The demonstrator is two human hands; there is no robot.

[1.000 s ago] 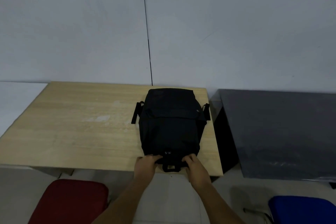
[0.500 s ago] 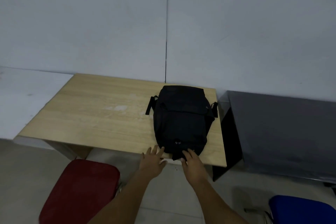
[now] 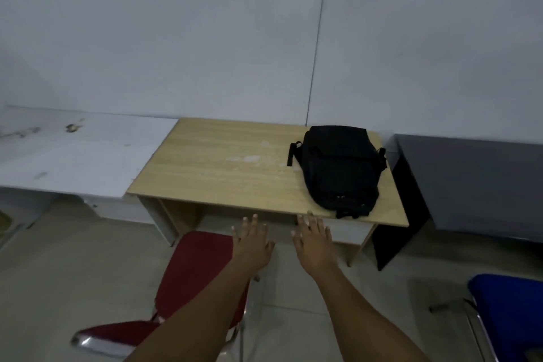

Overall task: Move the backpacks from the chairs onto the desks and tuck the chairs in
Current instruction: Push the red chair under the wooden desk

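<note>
On wooden desk, backpack lengthwise front-to-back

A pale grey wall with a thin vertical seam rises above the light tiled floor.

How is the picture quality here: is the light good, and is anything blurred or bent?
Head view: dim, flat light; the black fabric backpack is a dark mass with little detail; the red padded chair is smeared at its near edge; wide-angle bending tilts the light wooden desk.
</note>
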